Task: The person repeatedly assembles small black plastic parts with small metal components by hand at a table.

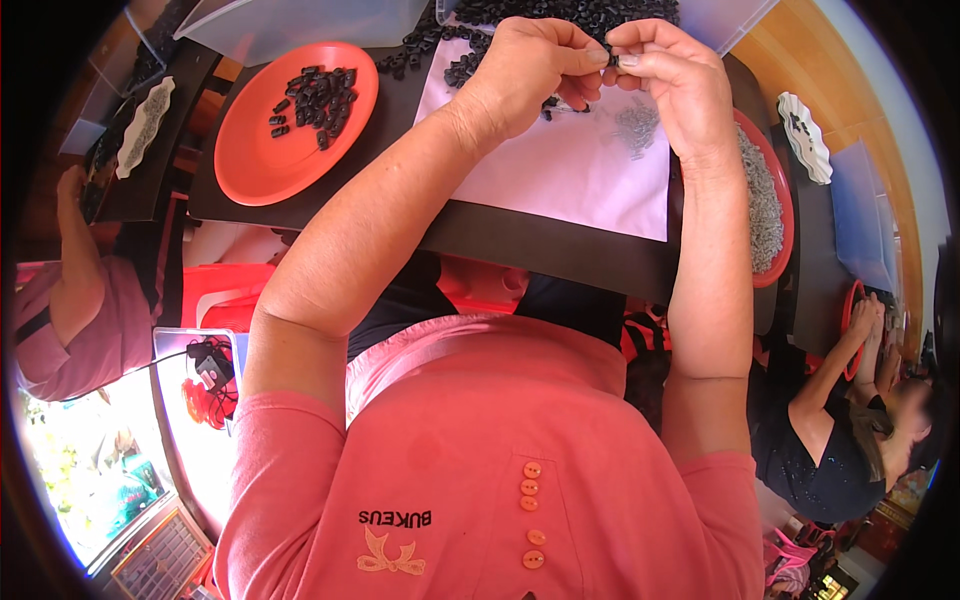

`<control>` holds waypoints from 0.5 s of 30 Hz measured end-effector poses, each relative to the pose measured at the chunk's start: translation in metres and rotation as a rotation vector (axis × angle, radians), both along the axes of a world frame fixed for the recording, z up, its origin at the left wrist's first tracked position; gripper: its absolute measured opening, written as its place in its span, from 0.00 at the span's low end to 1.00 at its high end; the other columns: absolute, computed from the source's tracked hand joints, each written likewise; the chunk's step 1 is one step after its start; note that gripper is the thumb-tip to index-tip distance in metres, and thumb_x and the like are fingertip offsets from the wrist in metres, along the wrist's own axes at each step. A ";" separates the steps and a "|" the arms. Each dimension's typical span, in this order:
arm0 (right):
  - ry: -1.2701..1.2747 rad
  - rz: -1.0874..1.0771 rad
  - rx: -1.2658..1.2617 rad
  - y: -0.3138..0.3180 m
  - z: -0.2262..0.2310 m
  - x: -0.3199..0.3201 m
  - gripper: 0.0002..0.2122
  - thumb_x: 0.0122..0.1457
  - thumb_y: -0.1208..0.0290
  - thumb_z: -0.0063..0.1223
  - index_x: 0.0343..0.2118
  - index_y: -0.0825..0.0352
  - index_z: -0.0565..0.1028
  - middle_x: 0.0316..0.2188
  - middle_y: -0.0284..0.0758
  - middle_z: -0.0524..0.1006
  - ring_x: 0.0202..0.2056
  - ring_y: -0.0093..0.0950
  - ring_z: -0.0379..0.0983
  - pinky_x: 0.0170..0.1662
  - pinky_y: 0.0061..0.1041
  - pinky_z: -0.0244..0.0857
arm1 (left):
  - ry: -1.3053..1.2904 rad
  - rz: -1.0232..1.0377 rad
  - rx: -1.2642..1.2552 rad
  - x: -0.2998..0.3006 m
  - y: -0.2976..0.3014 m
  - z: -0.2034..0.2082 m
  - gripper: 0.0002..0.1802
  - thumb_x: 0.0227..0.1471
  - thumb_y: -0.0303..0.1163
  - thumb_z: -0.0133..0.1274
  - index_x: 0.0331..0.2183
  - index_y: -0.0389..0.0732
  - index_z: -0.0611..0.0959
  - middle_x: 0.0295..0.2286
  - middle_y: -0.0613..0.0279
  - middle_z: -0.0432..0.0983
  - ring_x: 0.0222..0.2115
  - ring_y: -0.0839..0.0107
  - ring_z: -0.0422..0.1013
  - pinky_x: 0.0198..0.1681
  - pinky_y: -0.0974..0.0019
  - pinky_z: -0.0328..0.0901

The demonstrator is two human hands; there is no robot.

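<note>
My left hand (525,75) and my right hand (685,90) meet above a pale pink cloth (560,195) at the far side of the table. Thumbs and forefingers of both are closed on a small black part (613,60), mostly covered by the fingertips. Below them on the cloth lies a loose pile of tiny grey pieces (636,128). A heap of black parts (560,12) spreads behind my hands. To the left, an orange-red plate (245,165) carries several short black cylindrical parts (325,100). Past my right forearm, many tiny grey pieces (762,205) fill another red plate (789,235).
Translucent plastic bins (300,28) edge the back of the dark table (540,240). White scalloped dishes stand at far left (146,125) and far right (806,140). One person (85,310) sits to the left, another (825,440) to the right, working with their hands.
</note>
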State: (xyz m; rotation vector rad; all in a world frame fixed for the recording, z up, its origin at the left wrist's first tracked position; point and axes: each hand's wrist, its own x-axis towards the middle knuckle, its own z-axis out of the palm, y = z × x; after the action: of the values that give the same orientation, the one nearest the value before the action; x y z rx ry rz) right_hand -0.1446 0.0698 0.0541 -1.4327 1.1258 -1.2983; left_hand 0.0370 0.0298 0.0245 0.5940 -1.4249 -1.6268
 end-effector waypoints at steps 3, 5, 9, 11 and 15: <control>0.033 -0.019 -0.009 0.002 -0.001 0.002 0.10 0.54 0.77 0.49 0.39 0.71 0.77 0.32 0.34 0.78 0.33 0.25 0.75 0.40 0.22 0.65 | -0.005 0.023 0.018 0.001 0.004 0.002 0.08 0.50 0.27 0.58 0.28 0.30 0.81 0.21 0.57 0.77 0.21 0.72 0.74 0.25 0.71 0.70; 0.057 -0.024 -0.003 0.005 0.000 0.007 0.10 0.54 0.77 0.50 0.39 0.71 0.77 0.33 0.34 0.78 0.34 0.24 0.75 0.41 0.22 0.65 | -0.020 0.070 -0.014 0.001 0.005 0.000 0.07 0.50 0.26 0.57 0.28 0.30 0.81 0.21 0.58 0.77 0.21 0.73 0.74 0.24 0.71 0.70; 0.079 -0.070 -0.002 0.010 0.002 0.020 0.09 0.54 0.77 0.51 0.38 0.71 0.78 0.31 0.33 0.79 0.32 0.23 0.76 0.40 0.21 0.67 | -0.072 0.101 -0.027 0.001 0.005 0.000 0.10 0.54 0.30 0.56 0.30 0.31 0.81 0.23 0.60 0.76 0.23 0.73 0.74 0.28 0.71 0.68; 0.105 -0.125 -0.029 0.010 -0.001 0.020 0.09 0.54 0.77 0.52 0.37 0.71 0.78 0.30 0.33 0.79 0.32 0.22 0.76 0.40 0.21 0.68 | -0.097 0.137 -0.019 -0.001 0.007 -0.001 0.09 0.54 0.29 0.56 0.30 0.31 0.81 0.22 0.61 0.76 0.23 0.74 0.73 0.27 0.72 0.68; 0.165 -0.183 -0.121 0.010 -0.003 0.023 0.08 0.54 0.80 0.52 0.36 0.70 0.80 0.29 0.33 0.79 0.31 0.21 0.76 0.39 0.19 0.68 | -0.116 0.147 -0.025 -0.002 0.007 0.000 0.09 0.53 0.29 0.57 0.29 0.31 0.81 0.21 0.62 0.76 0.22 0.75 0.73 0.25 0.72 0.67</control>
State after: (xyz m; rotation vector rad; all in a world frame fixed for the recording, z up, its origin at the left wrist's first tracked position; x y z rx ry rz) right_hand -0.1218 0.0801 0.0506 -1.5786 1.3324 -1.4162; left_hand 0.0352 0.0371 0.0246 0.7713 -1.4476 -1.4779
